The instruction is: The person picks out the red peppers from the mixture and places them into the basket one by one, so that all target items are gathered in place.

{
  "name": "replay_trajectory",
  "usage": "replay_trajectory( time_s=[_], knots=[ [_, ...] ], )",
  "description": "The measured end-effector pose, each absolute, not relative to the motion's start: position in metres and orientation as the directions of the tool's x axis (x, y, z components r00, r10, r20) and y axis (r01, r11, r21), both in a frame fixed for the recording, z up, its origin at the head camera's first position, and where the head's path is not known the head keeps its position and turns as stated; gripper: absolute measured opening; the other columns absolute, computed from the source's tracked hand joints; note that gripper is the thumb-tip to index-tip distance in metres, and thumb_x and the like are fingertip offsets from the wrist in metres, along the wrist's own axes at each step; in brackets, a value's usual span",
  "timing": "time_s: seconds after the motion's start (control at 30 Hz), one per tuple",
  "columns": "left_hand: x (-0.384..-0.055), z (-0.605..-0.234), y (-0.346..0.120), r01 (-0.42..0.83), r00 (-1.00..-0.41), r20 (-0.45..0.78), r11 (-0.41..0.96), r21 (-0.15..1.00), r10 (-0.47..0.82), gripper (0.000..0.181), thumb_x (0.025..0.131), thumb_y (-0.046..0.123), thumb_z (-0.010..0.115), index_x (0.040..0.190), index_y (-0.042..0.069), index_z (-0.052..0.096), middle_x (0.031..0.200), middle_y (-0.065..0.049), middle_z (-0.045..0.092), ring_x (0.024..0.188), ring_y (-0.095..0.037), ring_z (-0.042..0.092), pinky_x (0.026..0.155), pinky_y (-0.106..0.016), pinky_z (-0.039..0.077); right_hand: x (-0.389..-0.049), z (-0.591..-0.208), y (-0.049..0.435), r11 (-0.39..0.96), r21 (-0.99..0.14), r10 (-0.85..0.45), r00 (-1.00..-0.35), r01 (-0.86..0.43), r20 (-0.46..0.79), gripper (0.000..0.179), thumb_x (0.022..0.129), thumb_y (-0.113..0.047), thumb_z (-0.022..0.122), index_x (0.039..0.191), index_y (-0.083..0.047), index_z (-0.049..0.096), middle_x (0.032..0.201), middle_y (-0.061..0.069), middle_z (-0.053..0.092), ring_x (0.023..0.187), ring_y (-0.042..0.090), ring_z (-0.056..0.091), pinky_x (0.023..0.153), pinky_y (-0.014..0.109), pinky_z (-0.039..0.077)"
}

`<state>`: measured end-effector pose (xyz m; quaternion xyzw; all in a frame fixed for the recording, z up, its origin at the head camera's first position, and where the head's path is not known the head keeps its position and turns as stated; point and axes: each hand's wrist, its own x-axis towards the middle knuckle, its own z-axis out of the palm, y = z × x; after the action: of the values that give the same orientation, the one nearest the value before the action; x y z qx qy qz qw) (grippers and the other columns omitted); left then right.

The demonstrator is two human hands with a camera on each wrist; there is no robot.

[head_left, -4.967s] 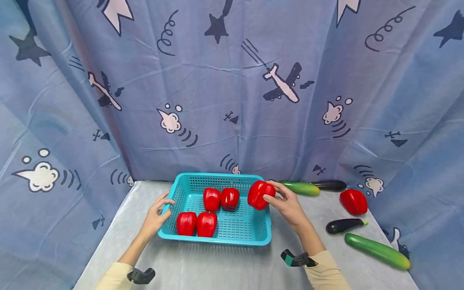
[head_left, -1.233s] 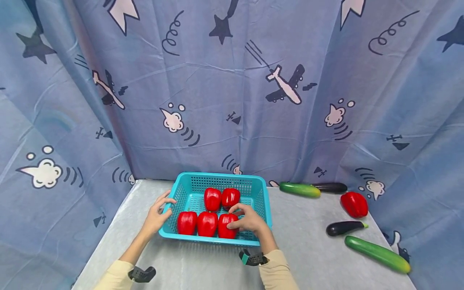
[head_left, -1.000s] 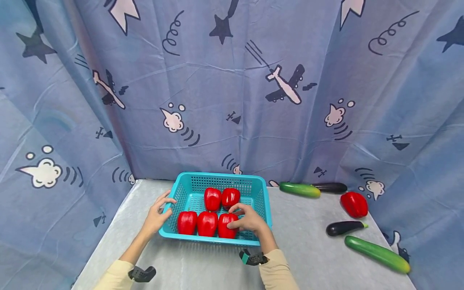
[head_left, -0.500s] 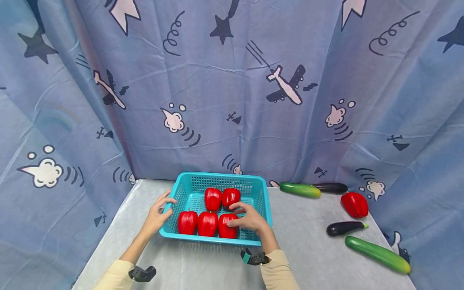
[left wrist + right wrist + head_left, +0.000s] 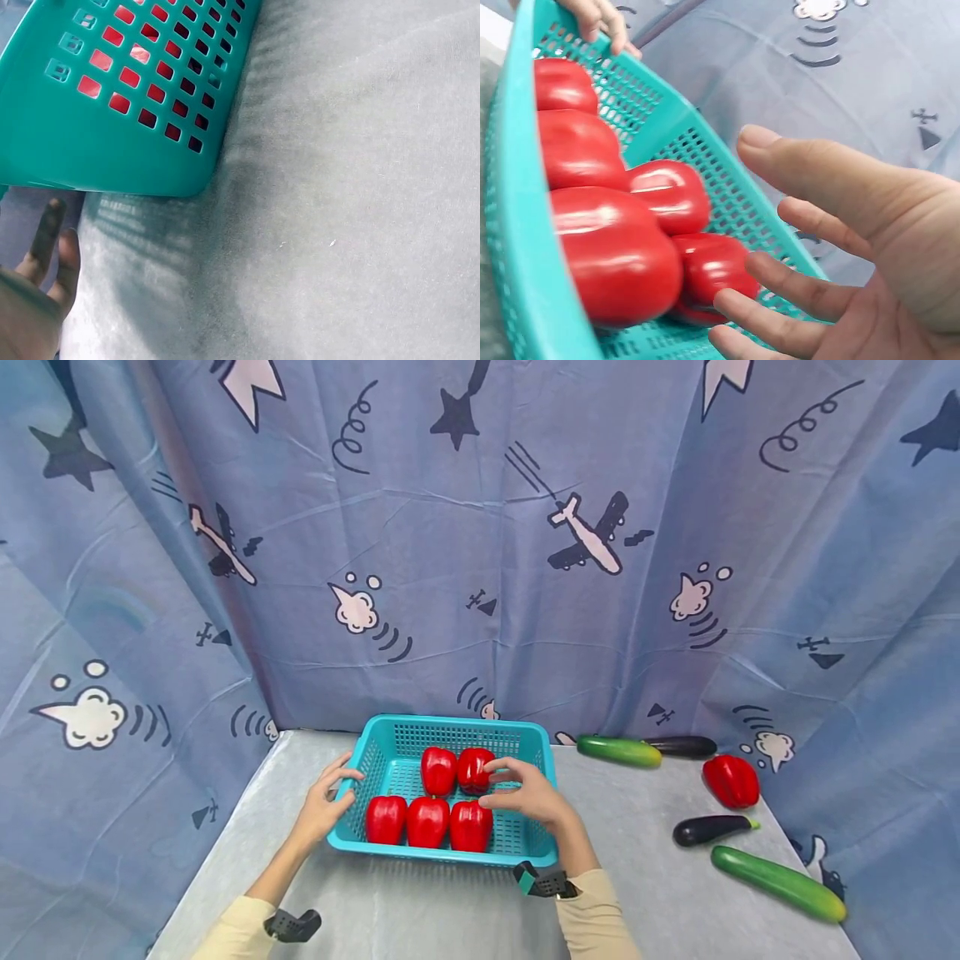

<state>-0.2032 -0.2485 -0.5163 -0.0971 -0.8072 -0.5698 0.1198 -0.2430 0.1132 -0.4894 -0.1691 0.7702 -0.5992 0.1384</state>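
A turquoise plastic basket point(image 5: 450, 855) stands on the table with several red bell peppers in it. Three peppers line its near side, the rightmost being a bell pepper point(image 5: 470, 827); two more sit behind, including one bell pepper point(image 5: 438, 772). My left hand point(image 5: 321, 810) holds the basket's left rim, its fingertips hooked over the edge in the right wrist view; two of its fingers point(image 5: 67, 262) show outside the basket in the left wrist view. Above the basket's right part, my right hand point(image 5: 528, 793) is spread, holding nothing, just off the peppers point(image 5: 615, 255).
On the table to the right lie another red bell pepper point(image 5: 731, 781), a small eggplant point(image 5: 708, 830) and a green zucchini point(image 5: 780, 882). Farther back are a second zucchini point(image 5: 618, 751) and a dark eggplant point(image 5: 682, 746). A patterned blue curtain point(image 5: 450, 527) encloses the back and sides.
My right hand brought a bell pepper down into the near row, let go of it, and has now risen back and to the right. The left hand has stayed at the rim.
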Motion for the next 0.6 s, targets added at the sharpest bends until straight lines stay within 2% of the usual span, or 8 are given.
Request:
replay_trajectory(
  time_s=[0.13,0.33,0.6],
  knots=[
    [-0.203,-0.516,-0.249,0.294,-0.952,0.304,0.332,0.896,0.022,0.027,0.086,-0.017,0.055,0.11,-0.01,0.065,0.153,-0.033,0.034,0.139,-0.053,0.03,0.098,-0.073,0.033,-0.243,-0.478,0.122,0.213,-0.971,-0.449,-0.894,-0.106,-0.001,0.051,0.089,-0.012,0.078,0.133,0.001,0.056,0.135,0.029,0.053,0.125,0.044,0.05,0.086,0.048,0.054],
    [-0.202,-0.516,-0.249,0.299,-0.951,0.308,0.341,0.891,0.03,0.025,0.088,-0.015,0.055,0.112,-0.011,0.063,0.153,-0.033,0.034,0.14,-0.053,0.029,0.098,-0.077,0.028,-0.239,-0.467,0.139,0.231,-0.966,-0.454,-0.891,-0.119,0.001,0.05,0.091,-0.019,0.078,0.134,-0.004,0.057,0.135,0.023,0.056,0.123,0.041,0.055,0.09,0.048,0.053],
    [-0.201,-0.516,-0.248,0.291,-0.953,0.3,0.34,0.894,0.024,0.026,0.088,-0.015,0.055,0.11,-0.007,0.065,0.154,-0.032,0.034,0.14,-0.052,0.029,0.099,-0.077,0.028,-0.234,-0.46,0.167,0.139,-0.985,-0.483,-0.875,-0.101,0.022,0.049,0.095,-0.017,0.073,0.137,-0.002,0.054,0.139,0.023,0.053,0.122,0.039,0.058,0.096,0.049,0.049]
  ],
)
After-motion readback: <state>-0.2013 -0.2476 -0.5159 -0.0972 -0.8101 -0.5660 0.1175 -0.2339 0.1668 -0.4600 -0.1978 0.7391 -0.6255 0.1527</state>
